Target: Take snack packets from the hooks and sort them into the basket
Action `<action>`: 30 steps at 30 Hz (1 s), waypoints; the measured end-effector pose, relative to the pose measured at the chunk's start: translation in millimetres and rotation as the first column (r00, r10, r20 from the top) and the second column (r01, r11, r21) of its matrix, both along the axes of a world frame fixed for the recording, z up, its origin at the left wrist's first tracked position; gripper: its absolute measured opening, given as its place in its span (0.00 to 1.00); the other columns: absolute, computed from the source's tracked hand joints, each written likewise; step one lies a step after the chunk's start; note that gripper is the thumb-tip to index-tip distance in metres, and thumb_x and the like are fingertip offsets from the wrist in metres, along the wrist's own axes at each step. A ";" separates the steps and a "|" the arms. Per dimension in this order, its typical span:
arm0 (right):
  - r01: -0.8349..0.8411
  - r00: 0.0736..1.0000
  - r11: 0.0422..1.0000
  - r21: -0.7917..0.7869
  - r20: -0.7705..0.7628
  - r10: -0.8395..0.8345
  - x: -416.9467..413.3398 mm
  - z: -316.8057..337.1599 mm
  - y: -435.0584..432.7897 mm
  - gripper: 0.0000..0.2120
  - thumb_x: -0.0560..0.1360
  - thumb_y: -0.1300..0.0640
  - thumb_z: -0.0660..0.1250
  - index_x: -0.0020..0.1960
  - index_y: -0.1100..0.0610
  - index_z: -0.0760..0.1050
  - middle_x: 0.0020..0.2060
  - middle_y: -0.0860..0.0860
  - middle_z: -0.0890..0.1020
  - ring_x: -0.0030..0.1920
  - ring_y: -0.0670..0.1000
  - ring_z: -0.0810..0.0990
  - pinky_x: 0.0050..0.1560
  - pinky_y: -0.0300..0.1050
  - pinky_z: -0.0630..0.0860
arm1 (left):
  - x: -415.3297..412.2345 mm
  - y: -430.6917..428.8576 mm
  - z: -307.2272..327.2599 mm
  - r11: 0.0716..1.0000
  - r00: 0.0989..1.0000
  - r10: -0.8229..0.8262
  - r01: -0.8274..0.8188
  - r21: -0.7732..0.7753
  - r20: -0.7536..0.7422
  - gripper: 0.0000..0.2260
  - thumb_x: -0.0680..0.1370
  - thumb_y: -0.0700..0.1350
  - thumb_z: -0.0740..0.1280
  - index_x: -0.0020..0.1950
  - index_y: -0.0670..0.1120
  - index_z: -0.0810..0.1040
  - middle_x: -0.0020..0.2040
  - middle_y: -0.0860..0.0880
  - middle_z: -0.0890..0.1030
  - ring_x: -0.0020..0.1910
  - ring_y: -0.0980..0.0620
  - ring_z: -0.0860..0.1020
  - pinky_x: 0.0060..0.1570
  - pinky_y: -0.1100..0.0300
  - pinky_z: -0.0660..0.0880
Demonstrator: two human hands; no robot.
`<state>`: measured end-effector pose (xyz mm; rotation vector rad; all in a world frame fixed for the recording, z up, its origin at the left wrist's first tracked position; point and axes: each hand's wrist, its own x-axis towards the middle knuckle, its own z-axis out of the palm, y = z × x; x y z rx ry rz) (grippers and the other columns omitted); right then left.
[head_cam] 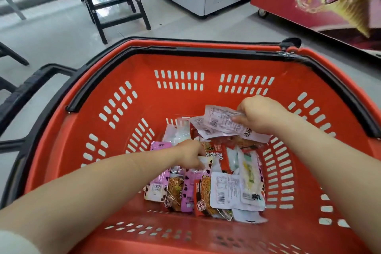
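Down in the red basket [185, 107], pale barcode packets [222, 125] are pinched by the right hand [258, 114], and a white packet [206, 163] is gripped in the curled left hand [190, 153], right over the snack pile [226, 187].

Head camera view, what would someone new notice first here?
The big red basket fills the middle of the frame, with a heap of snack packets on its floor. The right hand pinches white packets above the heap's far side, while the left hand touches its middle.
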<state>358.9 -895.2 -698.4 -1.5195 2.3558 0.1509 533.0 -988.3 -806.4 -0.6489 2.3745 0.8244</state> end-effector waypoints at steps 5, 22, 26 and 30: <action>-0.010 0.998 0.997 -0.080 0.061 0.015 -5.1 18.9 -5.3 0.13 0.80 0.49 0.63 0.56 0.58 0.77 0.48 0.53 0.82 0.48 0.55 0.79 0.45 0.46 0.75 | -24.0 -31.6 83.6 0.994 0.995 -0.095 0.095 -0.047 -0.007 0.10 0.72 0.47 0.75 0.41 0.41 0.79 0.32 0.49 0.75 0.30 0.52 0.70 0.31 0.60 0.64; -0.010 0.992 0.867 -0.499 0.103 0.071 -9.9 82.2 -12.6 0.09 0.79 0.51 0.63 0.48 0.55 0.78 0.37 0.51 0.81 0.36 0.53 0.78 0.40 0.49 0.76 | 22.4 -65.4 182.6 0.934 0.887 0.144 -0.268 -0.234 -0.439 0.07 0.72 0.46 0.75 0.36 0.52 0.79 0.34 0.53 0.79 0.35 0.57 0.75 0.36 0.59 0.71; 0.316 0.844 0.825 -0.469 0.535 -0.019 -25.8 85.2 -8.4 0.03 0.79 0.57 0.65 0.49 0.55 0.77 0.44 0.53 0.83 0.35 0.54 0.85 0.38 0.55 0.82 | 34.2 -70.7 204.4 0.942 0.783 0.225 -0.328 -0.077 -0.580 0.02 0.73 0.43 0.73 0.40 0.47 0.82 0.38 0.47 0.83 0.40 0.48 0.81 0.44 0.51 0.78; 0.406 0.774 0.807 -0.429 0.632 -0.053 -35.4 87.5 -6.8 0.09 0.79 0.59 0.65 0.58 0.60 0.75 0.59 0.60 0.79 0.37 0.55 0.85 0.34 0.50 0.83 | 48.1 -73.0 217.4 0.855 0.589 0.316 -0.516 -0.046 -0.744 0.04 0.74 0.48 0.72 0.42 0.48 0.81 0.36 0.48 0.83 0.37 0.49 0.81 0.39 0.54 0.75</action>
